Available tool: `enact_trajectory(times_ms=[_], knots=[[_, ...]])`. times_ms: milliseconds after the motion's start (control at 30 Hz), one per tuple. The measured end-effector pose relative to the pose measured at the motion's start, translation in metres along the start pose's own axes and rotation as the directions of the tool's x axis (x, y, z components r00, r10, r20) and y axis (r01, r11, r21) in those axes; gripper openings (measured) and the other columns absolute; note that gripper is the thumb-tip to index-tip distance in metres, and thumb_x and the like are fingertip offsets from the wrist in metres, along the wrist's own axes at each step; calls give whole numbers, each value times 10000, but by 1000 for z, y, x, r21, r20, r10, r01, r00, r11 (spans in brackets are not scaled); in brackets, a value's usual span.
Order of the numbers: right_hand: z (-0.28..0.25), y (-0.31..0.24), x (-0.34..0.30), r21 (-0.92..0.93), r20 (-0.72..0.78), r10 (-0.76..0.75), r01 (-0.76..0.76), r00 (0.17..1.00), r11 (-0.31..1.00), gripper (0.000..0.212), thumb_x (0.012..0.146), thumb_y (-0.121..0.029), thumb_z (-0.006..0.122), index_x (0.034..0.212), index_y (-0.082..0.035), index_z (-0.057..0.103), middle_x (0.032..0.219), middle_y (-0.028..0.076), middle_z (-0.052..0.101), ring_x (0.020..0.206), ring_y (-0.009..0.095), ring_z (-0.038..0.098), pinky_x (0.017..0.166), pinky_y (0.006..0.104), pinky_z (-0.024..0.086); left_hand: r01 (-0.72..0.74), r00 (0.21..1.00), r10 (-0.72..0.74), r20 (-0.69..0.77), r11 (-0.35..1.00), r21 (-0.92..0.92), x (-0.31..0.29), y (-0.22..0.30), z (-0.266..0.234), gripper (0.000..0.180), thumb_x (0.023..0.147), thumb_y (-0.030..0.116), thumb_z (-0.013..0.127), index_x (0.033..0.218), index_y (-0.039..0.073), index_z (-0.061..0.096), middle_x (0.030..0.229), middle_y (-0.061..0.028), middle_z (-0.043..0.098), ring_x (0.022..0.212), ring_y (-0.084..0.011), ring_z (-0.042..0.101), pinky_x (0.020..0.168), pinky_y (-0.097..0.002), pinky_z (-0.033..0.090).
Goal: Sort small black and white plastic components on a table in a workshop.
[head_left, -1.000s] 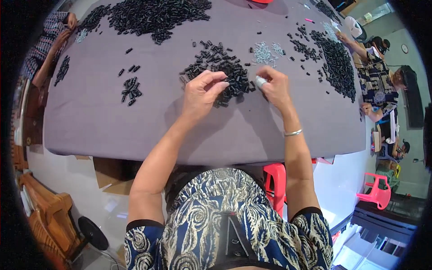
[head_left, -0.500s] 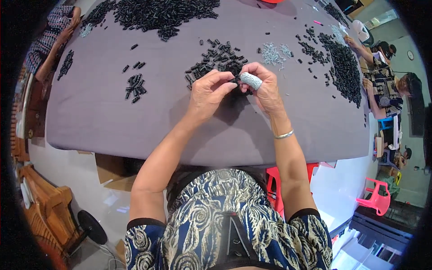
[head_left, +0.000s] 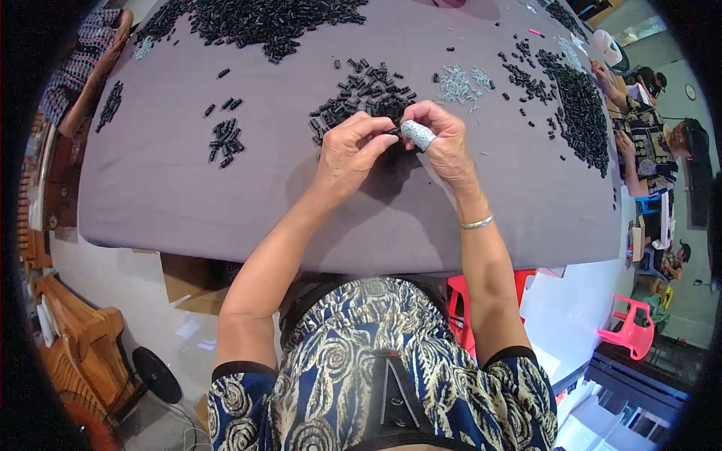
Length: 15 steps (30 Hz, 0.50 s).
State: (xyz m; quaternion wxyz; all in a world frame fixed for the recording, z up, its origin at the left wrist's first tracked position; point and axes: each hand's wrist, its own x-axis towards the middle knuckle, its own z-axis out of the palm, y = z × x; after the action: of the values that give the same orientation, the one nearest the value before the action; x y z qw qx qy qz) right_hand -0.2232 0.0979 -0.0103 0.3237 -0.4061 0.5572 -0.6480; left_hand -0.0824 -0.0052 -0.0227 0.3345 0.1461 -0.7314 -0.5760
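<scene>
My left hand (head_left: 352,152) pinches a small black cylindrical part (head_left: 392,131) between thumb and fingertips. Facing it, my right hand (head_left: 447,144) is closed at the end of the same part, with a pale speckled wrap (head_left: 417,135) around one finger. Whether a tiny piece sits between the right fingertips is hidden. Just beyond both hands lies a loose pile of similar black parts (head_left: 368,86). To its right is a scatter of small clear, pale pieces (head_left: 457,84). A smaller cluster of black parts (head_left: 225,140) rests to the left.
A grey cloth (head_left: 173,203) covers the table. Big heaps of black parts lie at the far left (head_left: 263,22) and right (head_left: 577,113). Other people sit at the left (head_left: 90,60) and right (head_left: 647,154) edges. A pink stool (head_left: 630,327) stands on the floor.
My right fingertips have closed in a little on the black part in my left hand. The whole view has shifted slightly; the piles look the same.
</scene>
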Motion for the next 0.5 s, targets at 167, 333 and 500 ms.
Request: enact_trajectory(times_ms=[167, 333, 500], knots=[[5, -8, -2, -94, -25, 19, -21, 1000, 995, 52, 826, -19, 635, 872, -27, 612, 764, -35, 572, 651, 32, 515, 550, 183, 425, -86, 996, 89, -22, 990, 110, -1, -1, 1, 167, 793, 1, 680, 959, -3, 661, 765, -15, 549, 686, -82, 508, 596, -224, 412], [9, -13, 2, -176, -10, 20, -21, 1000, 984, 47, 829, -13, 626, 872, -22, 611, 777, -25, 580, 652, 34, 526, 536, 185, 453, -90, 994, 97, -43, 985, 149, -2, -4, 3, 177, 798, -9, 670, 975, 0, 655, 763, -18, 544, 675, -77, 524, 586, -217, 427], [3, -10, 7, 45, 56, 109, -111, 992, 993, 73, 848, -50, 631, 905, -13, 603, 782, -5, 587, 636, 51, 548, 521, 200, 492, -38, 999, 41, -34, 995, 92, 1, -10, 4, 167, 818, -15, 650, 985, -10, 646, 793, -16, 541, 673, -70, 538, 589, -208, 451]])
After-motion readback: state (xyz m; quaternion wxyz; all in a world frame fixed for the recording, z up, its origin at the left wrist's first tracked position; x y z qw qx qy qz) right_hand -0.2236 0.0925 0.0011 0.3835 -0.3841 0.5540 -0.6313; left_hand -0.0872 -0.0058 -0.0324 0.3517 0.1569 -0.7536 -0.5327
